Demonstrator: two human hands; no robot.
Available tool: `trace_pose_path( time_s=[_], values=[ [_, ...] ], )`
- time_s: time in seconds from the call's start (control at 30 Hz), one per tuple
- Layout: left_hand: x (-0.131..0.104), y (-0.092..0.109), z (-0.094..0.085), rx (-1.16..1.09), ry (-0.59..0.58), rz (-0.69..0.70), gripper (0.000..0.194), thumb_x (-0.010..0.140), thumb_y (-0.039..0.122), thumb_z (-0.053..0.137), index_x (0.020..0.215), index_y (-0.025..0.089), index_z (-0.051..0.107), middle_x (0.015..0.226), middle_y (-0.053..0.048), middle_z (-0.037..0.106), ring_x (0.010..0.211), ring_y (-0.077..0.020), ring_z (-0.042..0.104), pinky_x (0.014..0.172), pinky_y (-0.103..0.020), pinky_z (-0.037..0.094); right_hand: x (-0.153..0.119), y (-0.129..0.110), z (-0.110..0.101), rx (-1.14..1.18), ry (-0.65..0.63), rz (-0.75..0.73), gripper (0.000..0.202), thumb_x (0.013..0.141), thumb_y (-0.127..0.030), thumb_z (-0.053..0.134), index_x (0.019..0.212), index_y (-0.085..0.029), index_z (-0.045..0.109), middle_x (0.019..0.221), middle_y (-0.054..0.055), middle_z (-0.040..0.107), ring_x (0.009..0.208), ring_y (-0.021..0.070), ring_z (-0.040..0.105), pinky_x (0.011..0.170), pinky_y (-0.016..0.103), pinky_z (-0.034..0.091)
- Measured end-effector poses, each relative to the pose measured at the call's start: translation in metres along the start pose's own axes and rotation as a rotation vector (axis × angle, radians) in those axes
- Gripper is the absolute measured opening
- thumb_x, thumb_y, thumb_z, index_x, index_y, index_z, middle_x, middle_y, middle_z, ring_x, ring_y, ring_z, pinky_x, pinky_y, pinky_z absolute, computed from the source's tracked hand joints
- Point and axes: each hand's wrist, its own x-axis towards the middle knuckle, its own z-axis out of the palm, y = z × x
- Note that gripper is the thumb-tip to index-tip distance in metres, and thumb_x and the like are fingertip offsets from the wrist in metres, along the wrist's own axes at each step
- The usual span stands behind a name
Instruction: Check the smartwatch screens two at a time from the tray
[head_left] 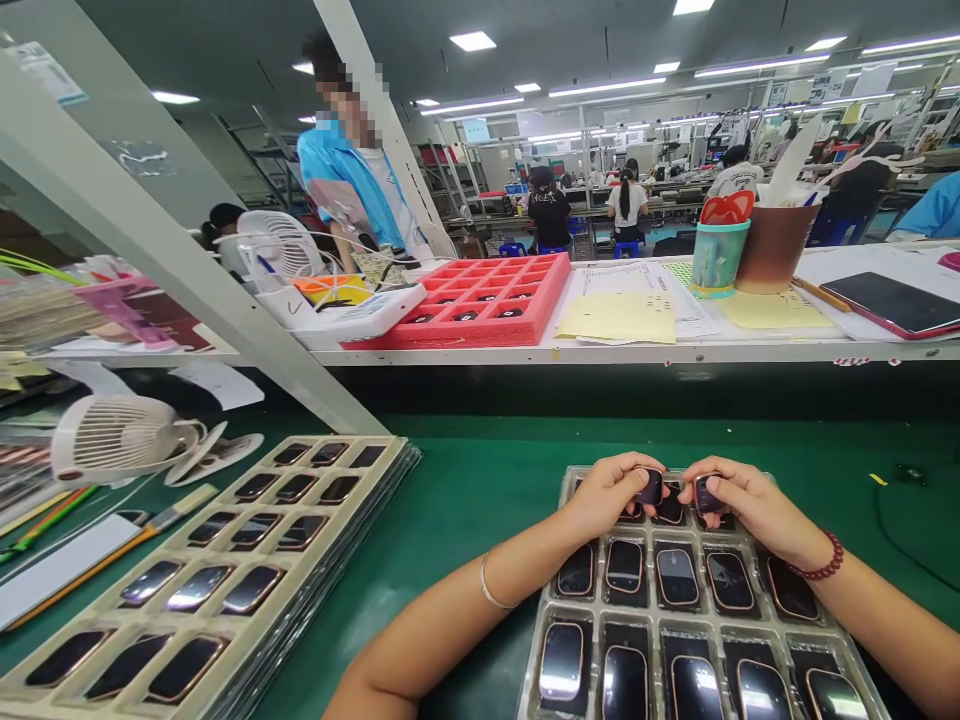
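My left hand (pixel 616 494) pinches a dark smartwatch body (pixel 649 487) between thumb and fingers. In my right hand (pixel 733 492) is a second watch body (pixel 703 494), also dark with a rounded case. Both are held just above the far row of a clear plastic tray (pixel 546 632), close together but apart. Lower in that tray, several black-faced watch bodies with gold rims (pixel 625 567) lie in their compartments. The hands and the pieces in them cover part of the far row.
To the left, a stack of beige trays (pixel 247 625) holds more watch bodies. A small white fan (pixel 124 438) lies beyond it. On the shelf stand a red foam tray (pixel 547 300), papers, a green cup (pixel 718 258) and a phone (pixel 892 300). A slanted post (pixel 217 285) crosses the left side.
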Motion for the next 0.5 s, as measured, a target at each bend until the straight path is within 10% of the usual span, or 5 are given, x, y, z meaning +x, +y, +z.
trace_pose_path(
  time_s=[0.5],
  values=[
    [-0.0010,-0.0009,0.0030,-0.040,-0.018,-0.005,0.029,0.073,0.030,0.064,0.097,0.013,0.059,0.081,-0.004,0.064,0.060,-0.0097,0.057,0.060,-0.024,0.043,0.0005,0.0039,0.0018,-0.099,-0.087,-0.017,0.027,0.088,-0.039,0.054,0.105,-0.019,0.059,0.091,0.005,0.063,0.066,0.0121,0.055,0.063,0.028,0.051]
  ],
)
